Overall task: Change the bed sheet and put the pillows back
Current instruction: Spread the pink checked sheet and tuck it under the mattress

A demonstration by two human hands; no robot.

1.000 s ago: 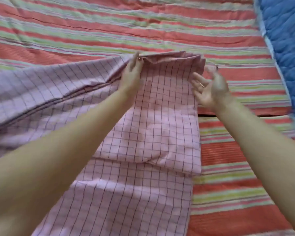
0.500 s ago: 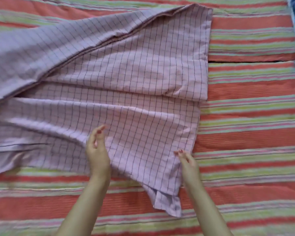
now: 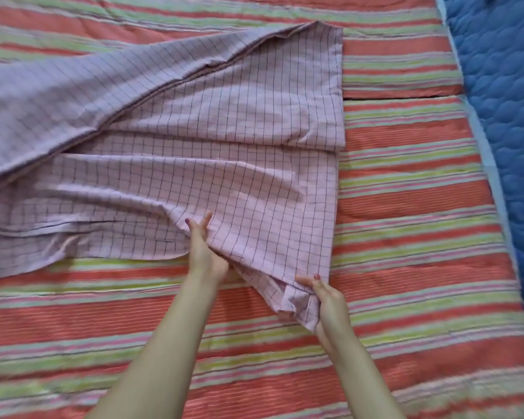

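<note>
A pink checked bed sheet [image 3: 212, 140], partly unfolded, lies across the left and middle of a red, green and pink striped mattress cover [image 3: 406, 231]. My left hand [image 3: 204, 249] reaches under the sheet's near edge, fingers straight and lifting the cloth. My right hand [image 3: 324, 297] grips the sheet's bunched lower corner, fingers curled round the cloth. No pillows are in view.
A blue quilted cover [image 3: 502, 122] runs along the right side of the bed. A dark seam [image 3: 403, 96] crosses the striped cover at the right. The sheet's folded layers pile toward the upper left.
Both hands came back from the far fold to the near corner. The right hand now grips the bunched corner; the left hand has slid under the sheet's edge.
</note>
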